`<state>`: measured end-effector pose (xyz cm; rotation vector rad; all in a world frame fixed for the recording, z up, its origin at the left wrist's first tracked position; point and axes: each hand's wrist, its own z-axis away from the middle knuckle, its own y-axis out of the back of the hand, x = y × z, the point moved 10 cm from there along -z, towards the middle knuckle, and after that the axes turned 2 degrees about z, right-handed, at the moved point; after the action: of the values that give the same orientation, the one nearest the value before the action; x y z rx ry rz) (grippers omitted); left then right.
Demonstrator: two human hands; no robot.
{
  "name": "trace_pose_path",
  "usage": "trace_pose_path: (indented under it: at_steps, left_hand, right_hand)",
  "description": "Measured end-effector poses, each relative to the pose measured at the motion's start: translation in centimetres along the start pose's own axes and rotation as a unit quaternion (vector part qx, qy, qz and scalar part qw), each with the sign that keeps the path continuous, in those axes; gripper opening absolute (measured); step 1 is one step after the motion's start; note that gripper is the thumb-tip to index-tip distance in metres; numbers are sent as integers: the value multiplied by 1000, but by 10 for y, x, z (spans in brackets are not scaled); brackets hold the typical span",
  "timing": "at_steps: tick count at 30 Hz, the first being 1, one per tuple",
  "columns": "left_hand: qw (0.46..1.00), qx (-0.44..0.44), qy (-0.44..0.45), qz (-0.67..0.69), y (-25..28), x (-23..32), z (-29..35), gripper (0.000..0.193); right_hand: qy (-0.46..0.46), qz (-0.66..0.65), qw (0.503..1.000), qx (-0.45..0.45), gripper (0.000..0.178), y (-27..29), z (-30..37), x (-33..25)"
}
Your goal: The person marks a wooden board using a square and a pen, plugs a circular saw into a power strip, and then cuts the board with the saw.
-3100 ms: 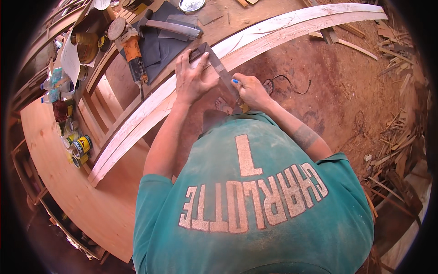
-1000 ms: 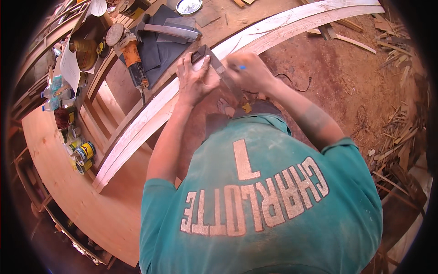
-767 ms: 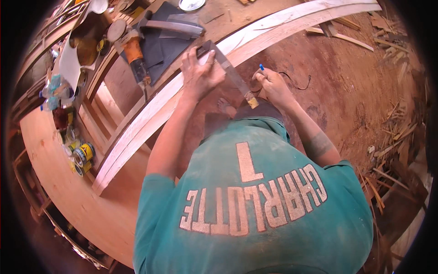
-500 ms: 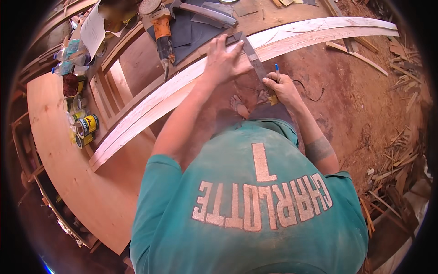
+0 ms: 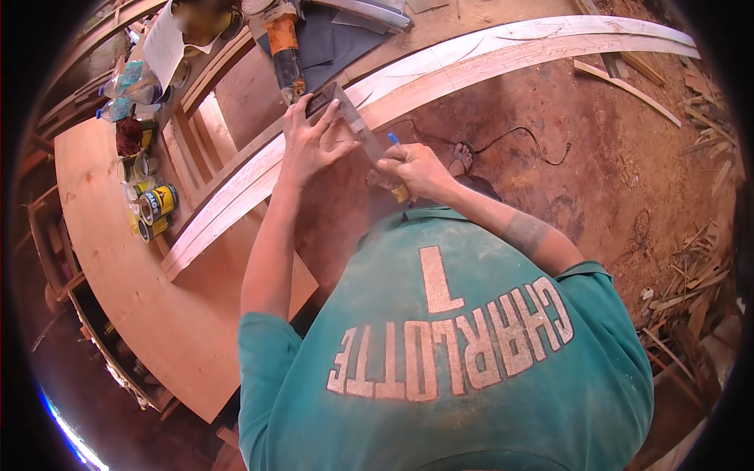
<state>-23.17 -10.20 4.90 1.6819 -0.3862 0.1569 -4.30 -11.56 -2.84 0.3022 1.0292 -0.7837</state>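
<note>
A long, curved pale wooden board [image 5: 471, 63] arcs across the bench in front of me. Against its edge, left of the middle, lies a dark metal carpenter's square [image 5: 355, 122], its blade pointing toward my body. My left hand [image 5: 308, 149] grips the square's far corner against the board, thumb spread from the fingers. At the blade's near end, my right hand [image 5: 420, 171] is closed around a blue-tipped pen [image 5: 393, 139]. Something yellow [image 5: 401, 192] shows just below that hand; its kind is unclear.
An orange and black power tool [image 5: 285, 51] lies on dark sheets [image 5: 334, 39] beyond the board. Paint cans [image 5: 159, 204] and plastic bottles [image 5: 129, 86] stand at left, beside a wide curved plywood panel [image 5: 118, 275]. A black cord [image 5: 542, 141] and wood scraps [image 5: 691, 275] lie on the ground.
Both hands have moved left along the curved board with the carpenter's square and pen. The view has shifted a little too, and more of the cord shows.
</note>
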Motion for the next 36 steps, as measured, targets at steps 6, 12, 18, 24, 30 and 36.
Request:
trace_pose_path:
  at_steps: [6, 12, 18, 24, 30, 36]
  left_hand:
    - [999, 12, -37, 2, -15, -8, -11, 84]
    - [999, 33, -31, 24, -18, -12, -3, 85]
    - [999, 34, -21, 37, -18, -13, -4, 89]
    - [999, 27, -21, 37, -22, -15, -3, 82]
    - [999, 10, -30, 4, -26, -13, -1, 83]
    - [1000, 11, -25, 12, -30, -16, -1, 81]
  right_hand:
    - [266, 203, 938, 86, 27, -9, -2, -27]
    - [47, -2, 989, 142, 25, 1, -22, 38]
    - [98, 63, 985, 126, 26, -1, -20, 23]
    - [43, 52, 991, 116, 27, -2, -19, 30]
    - [26, 20, 994, 100, 28, -4, -18, 33]
    - [19, 6, 994, 106, 31, -3, -16, 33]
